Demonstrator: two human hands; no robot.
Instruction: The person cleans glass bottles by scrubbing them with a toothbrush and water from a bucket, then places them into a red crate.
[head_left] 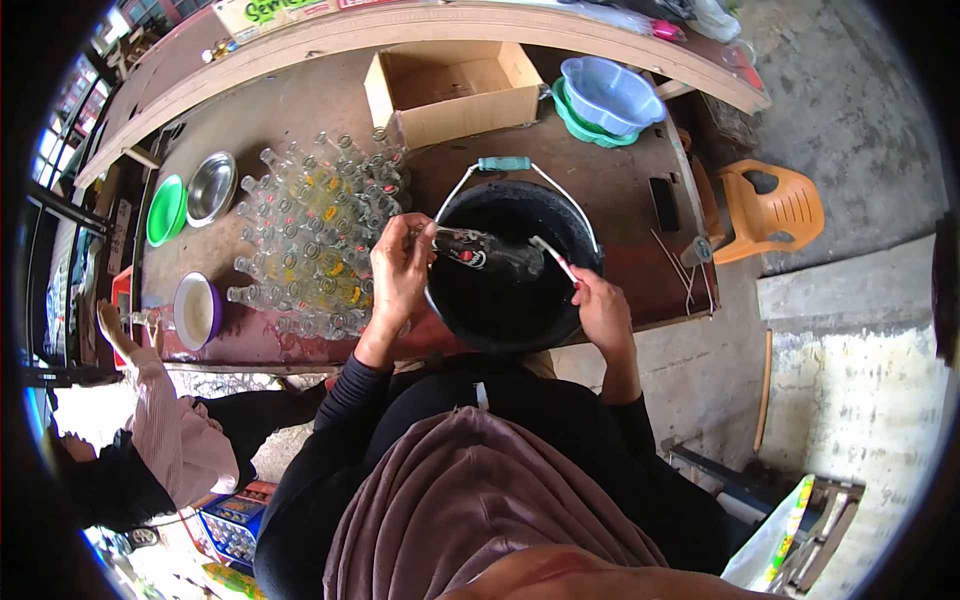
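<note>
My left hand (400,270) is closed around the end of a clear glass bottle (468,249) with a red and white label. The bottle lies tilted sideways over the mouth of a black bucket (440,310). My right hand (604,312) pinches the handle of a small toothbrush-like brush (556,260). Its pale head points toward the bottle, a short gap apart. Dark contents fill the bucket, and its wire handle with a teal grip (504,163) leans to the far side. Just left of my left hand stand several clear glass bottles (320,230).
A cardboard box (460,115) and stacked blue and green basins (612,95) sit at the back. Green (167,210), steel (212,188) and purple-rimmed (197,310) bowls stand left. A phone (664,204) lies right, near an orange chair (775,212). Another person (190,440) handles a bottle at left.
</note>
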